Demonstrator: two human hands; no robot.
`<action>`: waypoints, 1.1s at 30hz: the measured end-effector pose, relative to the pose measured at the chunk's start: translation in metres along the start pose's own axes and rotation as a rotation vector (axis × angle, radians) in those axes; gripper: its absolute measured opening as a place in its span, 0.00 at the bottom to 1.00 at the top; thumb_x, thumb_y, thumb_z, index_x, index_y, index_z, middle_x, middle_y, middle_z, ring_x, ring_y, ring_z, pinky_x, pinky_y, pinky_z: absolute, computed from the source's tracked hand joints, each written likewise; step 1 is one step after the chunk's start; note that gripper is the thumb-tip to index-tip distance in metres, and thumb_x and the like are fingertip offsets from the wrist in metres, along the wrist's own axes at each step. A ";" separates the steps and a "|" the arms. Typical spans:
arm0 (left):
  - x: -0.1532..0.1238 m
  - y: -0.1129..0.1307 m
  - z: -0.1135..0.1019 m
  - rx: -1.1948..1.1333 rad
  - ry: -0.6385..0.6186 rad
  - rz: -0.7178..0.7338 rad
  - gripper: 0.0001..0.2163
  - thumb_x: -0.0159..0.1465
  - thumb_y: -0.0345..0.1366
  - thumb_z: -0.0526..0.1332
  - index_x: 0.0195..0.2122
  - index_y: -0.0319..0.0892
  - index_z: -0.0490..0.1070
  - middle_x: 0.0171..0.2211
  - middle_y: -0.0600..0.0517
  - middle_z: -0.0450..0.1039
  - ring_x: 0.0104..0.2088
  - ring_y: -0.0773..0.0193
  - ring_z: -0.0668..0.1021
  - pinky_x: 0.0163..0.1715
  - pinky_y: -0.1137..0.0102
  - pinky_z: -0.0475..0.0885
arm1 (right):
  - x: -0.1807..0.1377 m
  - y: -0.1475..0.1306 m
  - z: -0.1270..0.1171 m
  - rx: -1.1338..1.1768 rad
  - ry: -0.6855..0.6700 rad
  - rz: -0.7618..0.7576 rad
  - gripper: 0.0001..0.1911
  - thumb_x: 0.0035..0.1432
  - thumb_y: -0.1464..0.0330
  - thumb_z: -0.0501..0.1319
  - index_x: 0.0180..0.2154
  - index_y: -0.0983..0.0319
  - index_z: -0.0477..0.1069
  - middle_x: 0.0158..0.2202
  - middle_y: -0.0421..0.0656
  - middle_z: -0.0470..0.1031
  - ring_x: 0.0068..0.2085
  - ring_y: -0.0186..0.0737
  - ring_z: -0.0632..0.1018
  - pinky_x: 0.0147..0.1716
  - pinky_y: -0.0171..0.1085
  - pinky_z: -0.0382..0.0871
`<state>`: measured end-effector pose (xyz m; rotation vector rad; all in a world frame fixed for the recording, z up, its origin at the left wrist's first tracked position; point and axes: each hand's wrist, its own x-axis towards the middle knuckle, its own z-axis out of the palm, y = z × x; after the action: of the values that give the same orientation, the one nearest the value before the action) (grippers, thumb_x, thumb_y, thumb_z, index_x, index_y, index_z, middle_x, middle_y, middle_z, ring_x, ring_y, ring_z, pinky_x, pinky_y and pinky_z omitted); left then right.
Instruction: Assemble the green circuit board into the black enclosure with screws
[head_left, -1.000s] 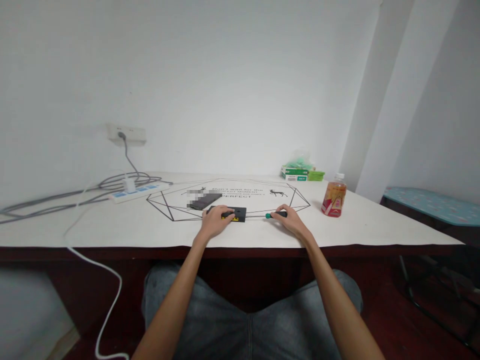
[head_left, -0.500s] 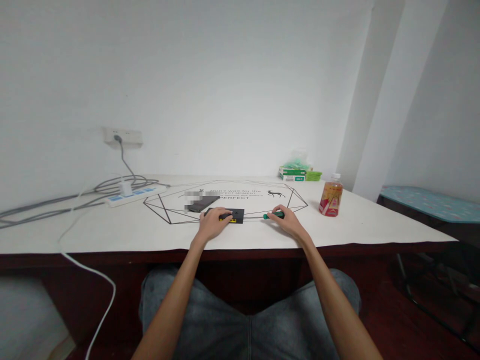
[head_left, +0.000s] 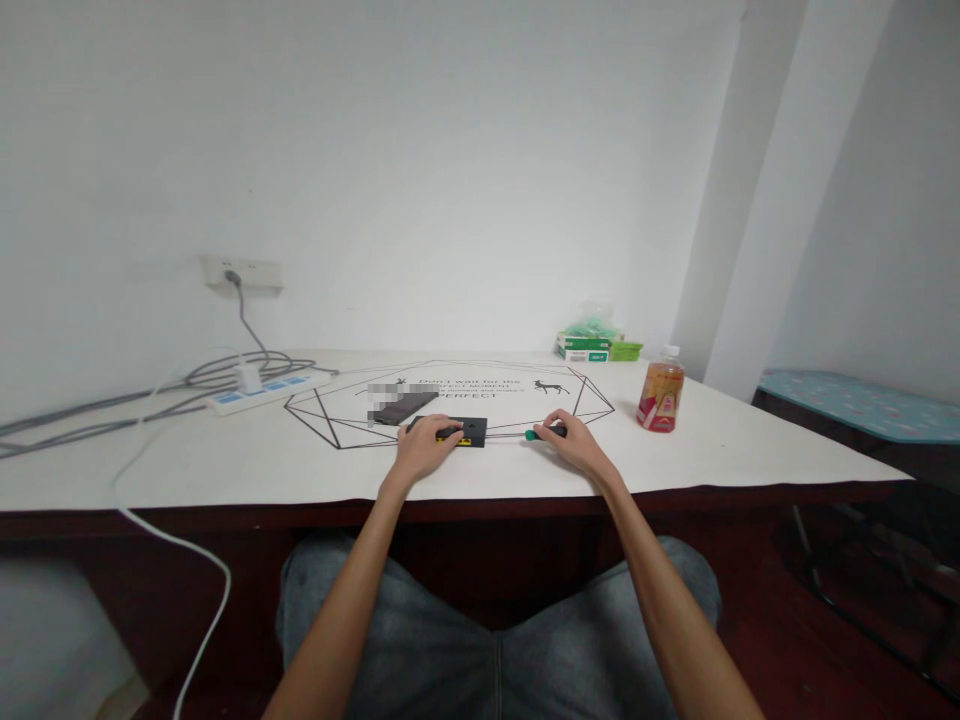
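A small black box with yellow ports, like a network router, lies flat on the white table. My left hand is closed round its left part and hides that end. In my right hand is a screwdriver with a green and black handle, fingers wrapped round the handle. Its thin shaft points left, level with the tabletop, toward the router's right side; I cannot tell whether the tip touches. A dark phone-like slab rests just behind my left hand, partly pixelated.
To the right stands a bottle of reddish drink. Green and white boxes with a plastic bag sit at the back. On the left are a white power strip, looped grey cables and a white cord hanging over the table edge.
Both hands keep nearly the same place and grip. The screwdriver's handle looks slightly turned, with less green showing. The whole view has shifted very slightly.
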<state>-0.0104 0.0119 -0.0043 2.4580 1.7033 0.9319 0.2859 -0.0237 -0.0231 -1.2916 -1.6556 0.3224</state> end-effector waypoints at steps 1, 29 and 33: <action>0.000 0.000 0.000 -0.001 0.002 0.001 0.15 0.65 0.47 0.57 0.47 0.52 0.78 0.56 0.52 0.74 0.58 0.53 0.72 0.59 0.54 0.60 | -0.001 0.000 0.000 0.034 0.004 -0.003 0.21 0.51 0.48 0.64 0.33 0.59 0.70 0.27 0.41 0.74 0.30 0.40 0.71 0.30 0.36 0.61; -0.002 0.004 -0.004 0.008 -0.016 -0.009 0.15 0.65 0.47 0.57 0.48 0.53 0.78 0.57 0.52 0.74 0.58 0.52 0.72 0.59 0.52 0.59 | -0.002 -0.009 -0.005 0.109 -0.023 0.081 0.22 0.44 0.51 0.70 0.32 0.60 0.69 0.26 0.40 0.72 0.29 0.39 0.70 0.29 0.37 0.61; -0.002 0.005 -0.005 0.004 -0.015 -0.006 0.15 0.65 0.46 0.57 0.47 0.53 0.78 0.56 0.53 0.74 0.58 0.53 0.72 0.58 0.54 0.61 | -0.001 -0.007 -0.003 0.050 -0.001 0.076 0.23 0.47 0.48 0.67 0.24 0.61 0.67 0.21 0.39 0.67 0.26 0.37 0.66 0.28 0.36 0.58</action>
<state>-0.0091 0.0070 0.0003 2.4544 1.7081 0.9085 0.2843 -0.0281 -0.0176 -1.3196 -1.5922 0.4077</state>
